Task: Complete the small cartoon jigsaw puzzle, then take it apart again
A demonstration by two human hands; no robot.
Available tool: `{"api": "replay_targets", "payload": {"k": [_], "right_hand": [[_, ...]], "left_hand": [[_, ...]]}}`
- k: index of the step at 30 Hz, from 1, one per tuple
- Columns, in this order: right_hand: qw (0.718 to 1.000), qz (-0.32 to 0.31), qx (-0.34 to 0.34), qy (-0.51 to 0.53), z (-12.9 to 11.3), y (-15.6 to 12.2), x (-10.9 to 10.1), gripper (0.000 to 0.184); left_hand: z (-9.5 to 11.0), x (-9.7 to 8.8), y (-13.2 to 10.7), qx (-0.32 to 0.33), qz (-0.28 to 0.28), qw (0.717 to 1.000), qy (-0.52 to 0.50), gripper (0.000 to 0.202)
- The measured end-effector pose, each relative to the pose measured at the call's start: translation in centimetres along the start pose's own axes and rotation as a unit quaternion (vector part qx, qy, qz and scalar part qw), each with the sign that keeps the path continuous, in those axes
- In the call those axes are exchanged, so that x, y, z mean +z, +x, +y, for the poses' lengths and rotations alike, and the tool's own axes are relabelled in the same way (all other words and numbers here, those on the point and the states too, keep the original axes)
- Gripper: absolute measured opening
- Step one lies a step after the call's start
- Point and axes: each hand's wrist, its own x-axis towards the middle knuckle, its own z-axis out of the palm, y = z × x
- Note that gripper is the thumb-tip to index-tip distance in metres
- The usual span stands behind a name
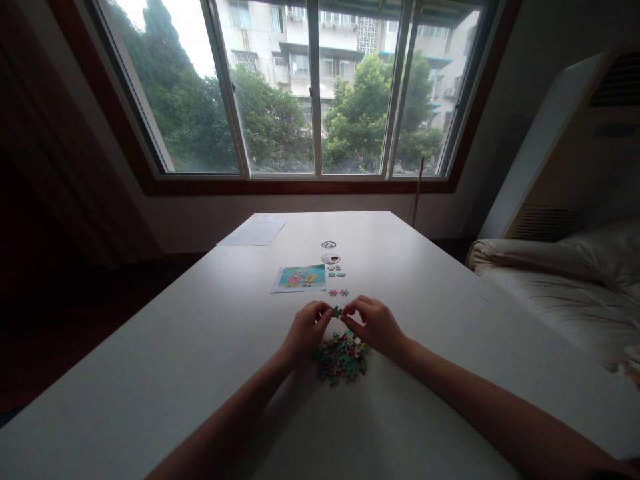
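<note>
Between my two hands is a dark green jigsaw puzzle piece [337, 312], held above the table. My left hand [309, 327] pinches its left side with thumb and fingers. The thumb and fingertips of my right hand [375, 325] close on its right edge. Just below my hands lies a heap of mixed puzzle pieces [343, 360], mostly green with some red and yellow. Beyond them, two pink pieces [339, 293] sit side by side, and several teal and pale pieces [337, 274] are laid out farther back. A colourful cartoon picture sheet [301, 278] lies to their left.
The white table [165, 347] stretches toward a window. Two round black-and-white items [331, 259] lie behind the pieces. White paper [253, 231] rests at the far left corner. A covered sofa [555, 287] stands along the right, and a thin stick [417, 193] leans by the window.
</note>
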Motion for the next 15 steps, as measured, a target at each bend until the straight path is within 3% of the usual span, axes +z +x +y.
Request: {"api": "replay_targets", "payload": {"k": [6,15], "right_hand": [[1.000,0.007,-0.011,-0.006,0.9,0.1,-0.5,0.011],[0.996,0.050,0.071,0.010,3.0,0.4,-1.9,0.018]], "left_hand": [[0.4,-0.5,-0.1,-0.001,-0.018,1.000,0.011,0.019],[-0.5,-1.3,0.0,0.053,-0.014,0.994,0.094,0.015]]}}
